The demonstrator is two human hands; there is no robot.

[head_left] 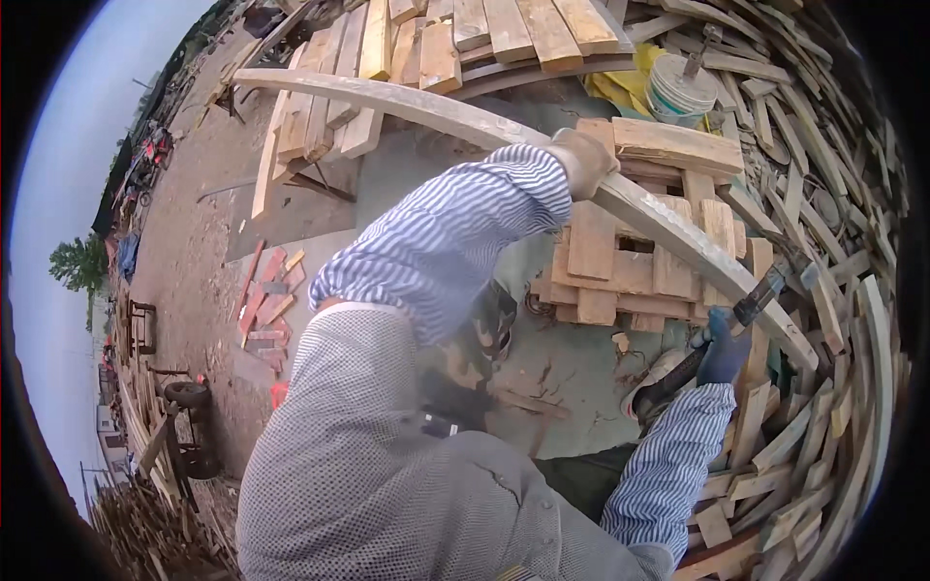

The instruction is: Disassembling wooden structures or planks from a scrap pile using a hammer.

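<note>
Long, pale, straight-edged wooden plank (pixel 668 225) slants from upper left to lower right, passing over a stack of rough brown wooden blocks (pixel 591 242). Beside the plank's lower end is a black-headed hammer with a black grip (pixel 759 300). Blue-gloved right hand (pixel 725 349) has fingers wrapped around the hammer; tan-gloved left hand (pixel 584 163) grips the plank's middle.

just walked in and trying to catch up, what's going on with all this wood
A person's left hand grips a long board that slants over a stack of wood blocks. The gloved right hand holds a hammer-like tool, its dark head by the board's right end. Whether the tool touches the board is hard to tell. Loose timber lies heaped to the right.
</note>
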